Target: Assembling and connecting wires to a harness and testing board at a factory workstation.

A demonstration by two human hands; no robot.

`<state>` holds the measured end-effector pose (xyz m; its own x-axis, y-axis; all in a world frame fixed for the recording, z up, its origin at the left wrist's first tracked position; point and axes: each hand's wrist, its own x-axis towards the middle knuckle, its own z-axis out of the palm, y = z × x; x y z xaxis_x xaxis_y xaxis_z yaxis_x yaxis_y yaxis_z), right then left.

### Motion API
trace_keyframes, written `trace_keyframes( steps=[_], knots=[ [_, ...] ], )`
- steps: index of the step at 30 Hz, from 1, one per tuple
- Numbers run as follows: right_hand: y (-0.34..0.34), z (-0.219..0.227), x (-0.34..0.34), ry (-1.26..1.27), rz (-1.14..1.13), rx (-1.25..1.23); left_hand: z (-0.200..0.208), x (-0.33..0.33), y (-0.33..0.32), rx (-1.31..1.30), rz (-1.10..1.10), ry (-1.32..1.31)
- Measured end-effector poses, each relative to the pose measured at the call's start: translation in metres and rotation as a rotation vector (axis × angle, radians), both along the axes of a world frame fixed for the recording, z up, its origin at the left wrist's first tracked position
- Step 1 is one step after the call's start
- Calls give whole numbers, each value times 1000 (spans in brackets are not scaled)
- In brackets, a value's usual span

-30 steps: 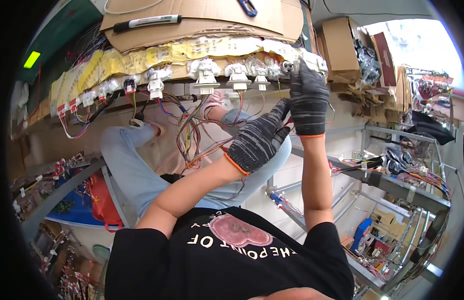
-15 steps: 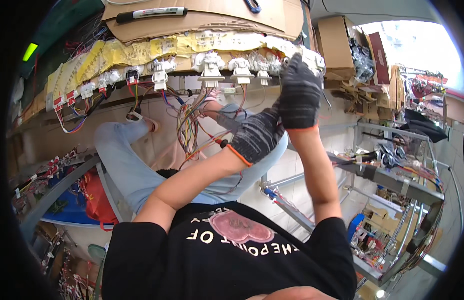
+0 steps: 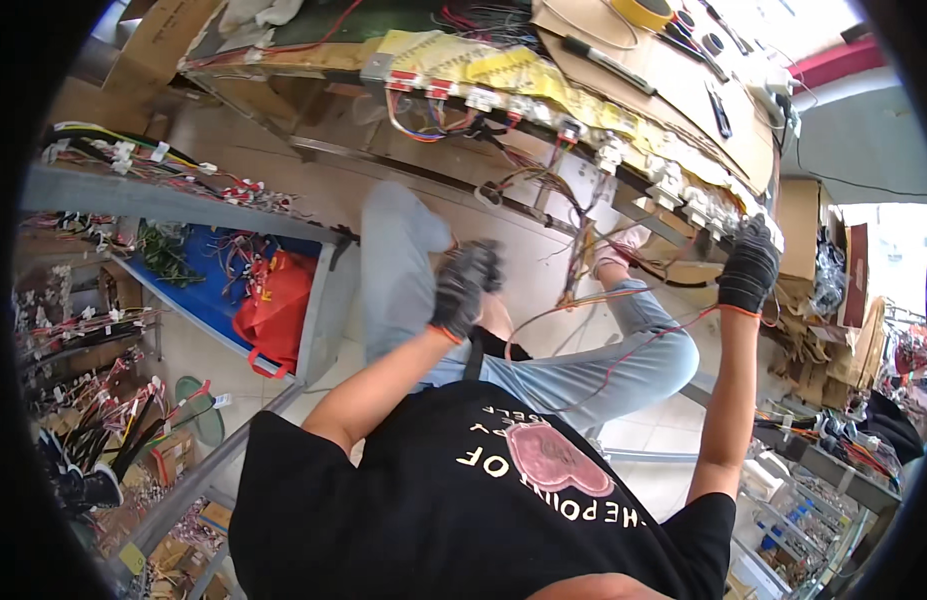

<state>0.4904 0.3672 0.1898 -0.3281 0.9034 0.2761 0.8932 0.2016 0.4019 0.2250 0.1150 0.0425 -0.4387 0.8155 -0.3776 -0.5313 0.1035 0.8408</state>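
My right hand [image 3: 750,268], in a dark grey knitted glove, is at the right end of a row of white plug connectors [image 3: 666,186] along the bench edge. Its fingers are closed against the last connectors there; what they pinch is hidden. My left hand [image 3: 467,285], gloved alike, hangs above my lap, its fingers smeared by motion. Between the hands, a bundle of multicoloured wires [image 3: 581,245] droops from the connectors. A thin red wire [image 3: 623,358] runs across my leg toward my right hand. Yellow labelled tape [image 3: 513,70] covers the bench edge behind the connectors.
On the bench, a black marker [image 3: 609,66] lies on cardboard near a yellow tape roll [image 3: 643,12] and cutters [image 3: 719,110]. To the left stands a metal-framed rack with a blue tray [image 3: 198,290] and red bag [image 3: 279,312]. Cardboard boxes [image 3: 801,232] stand at the right.
The view has swung toward the left. My left hand has parted from my right hand and moved left over my lap. My right hand stays by the right end of the connector row.
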Motion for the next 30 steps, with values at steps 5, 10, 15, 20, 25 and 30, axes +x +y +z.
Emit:
trace_keyframes(
  steps=[5, 10, 15, 20, 25, 30],
  knots=[
    [6, -11, 22, -24, 69, 52, -43, -109, 52, 42, 264, -523],
    [-2, -4, 5, -63, -37, -7, -74, -171, 114, 271, 76, -901],
    [-4, -6, 1, -59, 9, 21, -132, -172, 105, 285, 521, -596],
    [-5, -1, 8, -70, -84, -29, -32, -104, 60, 192, 382, 1784],
    [0, -6, 4, -19, -50, 3, 41, -77, 93, 346, -60, 1785],
    [2, -14, 13, 3, -41, 54, 67, -62, 105, 310, 81, 1897]
  ],
)
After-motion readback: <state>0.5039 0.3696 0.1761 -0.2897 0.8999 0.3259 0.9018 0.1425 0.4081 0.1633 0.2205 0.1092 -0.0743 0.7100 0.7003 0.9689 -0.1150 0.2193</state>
